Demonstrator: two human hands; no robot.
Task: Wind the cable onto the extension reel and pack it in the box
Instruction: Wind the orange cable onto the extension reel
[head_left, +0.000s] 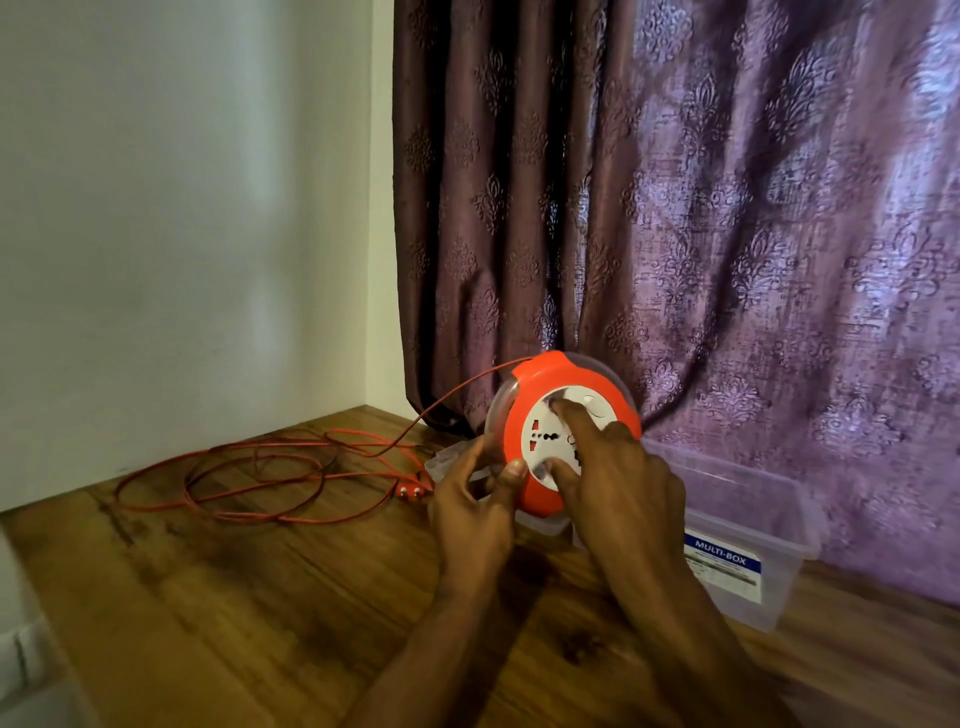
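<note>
Up above the tabletop (218, 597), the left hand (475, 512) is gripping the orange extension reel (563, 436) by its edge, while the right hand (618, 483) is pressing spread fingers on its white socket face. Loose red cable (270, 467) is lying coiled leftward; the clear box (748, 525) is sitting just beside the reel.

Dim, warm room light; brighter light falls from the right, giving the curtain (779, 208) a pale sheen. Wide-angle bending shows at the edges, and the forearms' shadows darken the table (208, 597).
</note>
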